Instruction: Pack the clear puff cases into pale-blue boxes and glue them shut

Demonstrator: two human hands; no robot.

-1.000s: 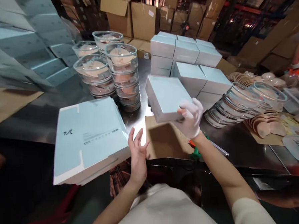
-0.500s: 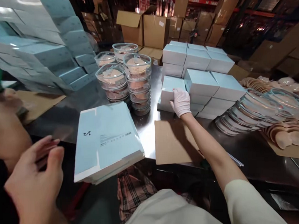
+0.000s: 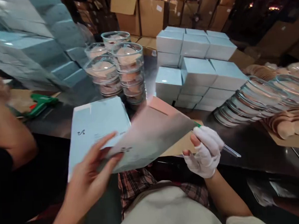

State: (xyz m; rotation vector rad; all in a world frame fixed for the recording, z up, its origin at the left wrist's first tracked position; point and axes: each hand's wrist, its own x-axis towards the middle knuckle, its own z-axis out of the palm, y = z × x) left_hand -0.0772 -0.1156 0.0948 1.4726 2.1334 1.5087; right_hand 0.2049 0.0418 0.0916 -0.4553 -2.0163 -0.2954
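Observation:
My bare left hand [image 3: 92, 175] pinches a flat, unfolded-looking carton blank [image 3: 150, 135], pale on its outer side and blurred by motion. It hangs tilted above the stack of flat light-blue carton blanks [image 3: 99, 118]. My right hand [image 3: 206, 152], in a white glove with some fingertips bare, is curled over a glue gun; only its green tip [image 3: 197, 124] and a clear glue stick [image 3: 232, 150] show on either side of the hand. Partly covered by the lifted blank, a brown cardboard sheet [image 3: 180, 145] lies on the table.
Stacked glass bowls [image 3: 128, 73] stand beyond the blanks, with more leaning bowls [image 3: 249, 100] at right. Finished light-blue boxes [image 3: 200, 74] are piled ahead; a taller pile [image 3: 43, 54] rises at left. A co-worker's arm [image 3: 12, 129] is near another green glue gun [image 3: 42, 102].
My left hand has moved right and lifted a blank off the stack. My right hand has come back from the boxes to the glue gun. At left, the co-worker's glue gun is now on the table.

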